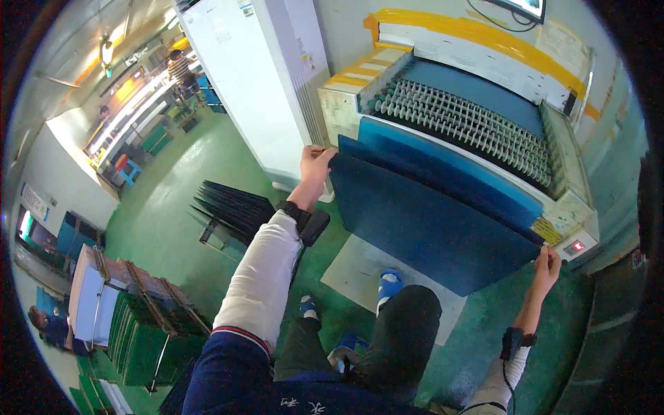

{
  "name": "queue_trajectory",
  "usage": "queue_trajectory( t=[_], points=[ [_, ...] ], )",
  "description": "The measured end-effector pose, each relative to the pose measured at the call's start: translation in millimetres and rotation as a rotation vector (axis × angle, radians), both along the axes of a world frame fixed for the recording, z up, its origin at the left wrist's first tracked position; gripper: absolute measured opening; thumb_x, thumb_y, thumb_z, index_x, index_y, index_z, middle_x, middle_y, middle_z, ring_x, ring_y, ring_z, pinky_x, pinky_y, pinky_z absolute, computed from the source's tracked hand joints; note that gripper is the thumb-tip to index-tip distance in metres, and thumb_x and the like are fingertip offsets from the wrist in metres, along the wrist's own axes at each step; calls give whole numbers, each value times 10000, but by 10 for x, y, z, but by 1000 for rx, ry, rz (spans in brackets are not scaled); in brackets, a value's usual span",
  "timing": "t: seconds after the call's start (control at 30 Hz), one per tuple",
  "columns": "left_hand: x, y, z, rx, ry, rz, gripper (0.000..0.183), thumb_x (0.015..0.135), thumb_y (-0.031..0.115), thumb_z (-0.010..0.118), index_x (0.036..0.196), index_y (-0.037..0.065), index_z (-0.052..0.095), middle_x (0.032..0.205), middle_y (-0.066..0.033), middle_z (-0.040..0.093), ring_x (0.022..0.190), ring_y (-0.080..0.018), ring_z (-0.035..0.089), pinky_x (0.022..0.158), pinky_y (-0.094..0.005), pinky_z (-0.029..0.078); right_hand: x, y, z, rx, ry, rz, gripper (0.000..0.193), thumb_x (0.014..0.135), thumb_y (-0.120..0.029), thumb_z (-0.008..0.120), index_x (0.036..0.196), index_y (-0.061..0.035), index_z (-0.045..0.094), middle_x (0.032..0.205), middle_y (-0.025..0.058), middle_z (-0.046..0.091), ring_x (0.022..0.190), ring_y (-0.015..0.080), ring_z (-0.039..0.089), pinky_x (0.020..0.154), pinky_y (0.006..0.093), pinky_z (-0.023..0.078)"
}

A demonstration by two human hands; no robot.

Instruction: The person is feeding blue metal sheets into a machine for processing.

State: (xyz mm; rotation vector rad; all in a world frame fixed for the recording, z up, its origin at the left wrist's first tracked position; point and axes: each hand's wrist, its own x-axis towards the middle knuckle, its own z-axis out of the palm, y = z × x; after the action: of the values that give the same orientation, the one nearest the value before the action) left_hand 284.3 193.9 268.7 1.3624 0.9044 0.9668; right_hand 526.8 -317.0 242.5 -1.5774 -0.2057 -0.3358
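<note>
Both my hands hold a large dark blue rectangular board (432,221), tilted in front of a roller machine. My left hand (317,166) has its fingers closed on the upper left corner. At the right corner, the fingers of my right hand (548,265) pinch the edge. A second dark edge shows just behind the board's top; I cannot tell if it is a separate board. Right behind stands the roller machine (581,214), with rows of pale disc rollers (463,124) on its bed and a blue front panel (387,142).
A rack of dark boards (232,211) stands on the green floor to the left. Farther left is a cart of green boards (142,339). A tall white cabinet (242,76) rises beside the machine. A pale mat (353,266) lies by my feet. People work in the background.
</note>
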Motion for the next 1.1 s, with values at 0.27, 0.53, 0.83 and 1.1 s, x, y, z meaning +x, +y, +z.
queue_trajectory(
  t=[0.27,0.53,0.83,1.1],
  points=[
    [-181,1,-133,13,-30,-10,255,765,226,665,937,84,542,797,14,492,695,-85,475,578,-256,419,-206,142,243,-428,-400,-136,211,792,-147,629,944,-18,557,876,74,558,815,206,521,742,298,408],
    [-527,-127,-186,30,-53,-9,242,790,219,646,947,70,539,770,14,499,697,-89,478,596,-250,417,-1090,1238,949,-542,-608,360,335,639,-129,724,918,-42,561,906,121,559,879,306,514,782,356,399],
    [-919,-271,-343,89,-36,-14,272,793,232,642,978,55,552,852,-10,567,738,-108,536,611,-247,459,-1623,2083,654,-1144,-622,761,189,697,-196,641,762,-34,568,789,172,579,789,362,552,678,446,427],
    [-1537,-729,-1286,-185,45,-89,407,798,325,617,1058,32,507,801,-30,559,647,-116,523,521,-260,436,-1437,2188,640,-1251,-523,730,265,659,-196,634,804,24,598,809,211,590,821,374,555,731,443,429]
  ],
)
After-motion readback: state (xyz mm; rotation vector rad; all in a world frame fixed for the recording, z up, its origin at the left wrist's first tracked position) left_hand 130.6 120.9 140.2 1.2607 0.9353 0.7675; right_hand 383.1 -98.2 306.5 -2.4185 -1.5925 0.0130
